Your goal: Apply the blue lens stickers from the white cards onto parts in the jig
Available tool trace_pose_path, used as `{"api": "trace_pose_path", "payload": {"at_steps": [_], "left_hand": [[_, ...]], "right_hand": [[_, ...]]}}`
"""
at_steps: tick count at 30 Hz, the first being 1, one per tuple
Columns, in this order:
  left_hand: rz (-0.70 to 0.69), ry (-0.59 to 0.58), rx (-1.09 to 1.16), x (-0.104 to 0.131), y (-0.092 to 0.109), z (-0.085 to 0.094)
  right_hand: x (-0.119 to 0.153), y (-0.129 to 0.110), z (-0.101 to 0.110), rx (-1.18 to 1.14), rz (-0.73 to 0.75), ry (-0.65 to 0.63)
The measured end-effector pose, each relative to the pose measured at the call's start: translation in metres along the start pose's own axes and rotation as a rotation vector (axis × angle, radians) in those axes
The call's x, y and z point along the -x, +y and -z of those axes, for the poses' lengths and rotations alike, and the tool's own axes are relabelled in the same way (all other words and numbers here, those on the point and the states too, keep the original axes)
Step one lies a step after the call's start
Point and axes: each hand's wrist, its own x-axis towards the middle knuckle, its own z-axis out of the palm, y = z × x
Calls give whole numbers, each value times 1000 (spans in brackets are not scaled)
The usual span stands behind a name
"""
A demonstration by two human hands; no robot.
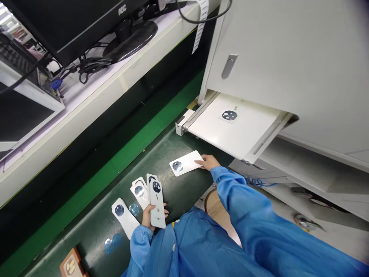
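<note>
My left hand (147, 216) is closed around a pale rectangular panel (157, 204) with a dark round camera-like area at its top end, held near my body. My right hand (208, 162) grips the right end of a white panel (187, 163), whose dark round area points left. More white panels (140, 194) lie overlapping just behind the left hand, and another white panel (127, 219) rests to the left. On the white conveyor belt (245, 134) at the machine opening sits a small piece with a dark disc (229, 115).
Clear bluish round films (134, 209) lie on the green table (173, 192). A brown block (72, 265) is at the lower left. The grey machine cabinet (273, 57) stands at the right; a monitor (80, 23) and cables (93, 66) occupy the shelf above. A stool (219, 211) is below.
</note>
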Motion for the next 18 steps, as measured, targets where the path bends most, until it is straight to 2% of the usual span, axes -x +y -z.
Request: {"api": "trace_pose_path", "payload": {"at_steps": [4,10,14,18], "left_hand": [[-26,38,32,-1,-3,1],[-78,93,-3,-4,-3,-12],[-170,190,-64,-11,-9,-28],[-276,280,-152,-22,-13,-39]], "right_hand": [[42,17,-25,-235,-3,-138],[110,42,-95,-514,-162,-195],[143,60,-136,-508,-313,-301],[153,73,-153,-321,-347,-422]]}}
